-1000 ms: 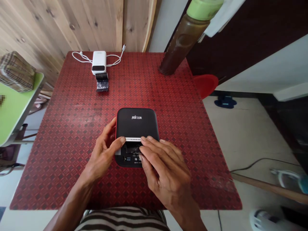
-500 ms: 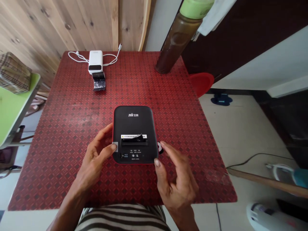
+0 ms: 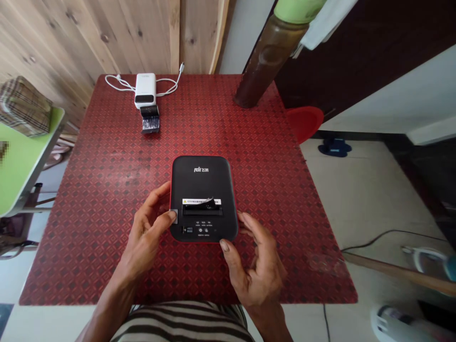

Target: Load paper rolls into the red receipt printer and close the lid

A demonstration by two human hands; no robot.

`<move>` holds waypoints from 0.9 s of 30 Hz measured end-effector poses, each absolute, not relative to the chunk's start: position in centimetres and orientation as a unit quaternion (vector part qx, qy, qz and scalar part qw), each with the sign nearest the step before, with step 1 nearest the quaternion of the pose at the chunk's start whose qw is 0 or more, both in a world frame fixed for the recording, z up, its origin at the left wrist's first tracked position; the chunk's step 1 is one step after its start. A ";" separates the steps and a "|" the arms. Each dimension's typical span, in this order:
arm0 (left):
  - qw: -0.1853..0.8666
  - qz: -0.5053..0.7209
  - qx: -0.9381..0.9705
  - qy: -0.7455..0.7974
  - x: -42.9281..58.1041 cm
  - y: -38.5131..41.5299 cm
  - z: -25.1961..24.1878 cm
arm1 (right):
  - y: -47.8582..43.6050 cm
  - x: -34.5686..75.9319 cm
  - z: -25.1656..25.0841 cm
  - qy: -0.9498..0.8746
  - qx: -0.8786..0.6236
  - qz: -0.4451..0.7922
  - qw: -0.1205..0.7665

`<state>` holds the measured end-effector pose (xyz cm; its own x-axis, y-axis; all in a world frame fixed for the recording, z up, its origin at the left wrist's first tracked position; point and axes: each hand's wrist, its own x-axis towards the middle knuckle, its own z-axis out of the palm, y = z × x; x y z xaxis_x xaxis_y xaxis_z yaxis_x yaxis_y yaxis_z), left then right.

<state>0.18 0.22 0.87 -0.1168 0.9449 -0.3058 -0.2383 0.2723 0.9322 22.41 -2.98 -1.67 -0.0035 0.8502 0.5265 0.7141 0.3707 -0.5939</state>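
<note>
Holding black device (image 3: 203, 184) toward table (image 3: 302, 275)'s front edge
Left hand (image 3: 150, 230) gripping, right hand (image 3: 257, 267) loosely spread; I'm guessing stiff, lightish, side-hold.

I had the boxy black device (image 3: 201, 185) face-up, red-edged, just off my view's centre toward 7 or 8 o'clock. FEIE logo (image 3: 201, 169) sat near its 12, slot (image 3: 203, 212) at 6, with a curled black strip (image 3: 206, 204) overlapping the white warning label (image 3: 190, 201). Small grey patch (image 3: 174, 216) hugged its 8 o'clock edge.
</note>
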 end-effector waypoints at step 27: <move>0.573 0.530 0.377 0.499 -0.6 0.1 -1.3 | 8.2 18.4 5.6 -0.897 -0.424 0.076 0.098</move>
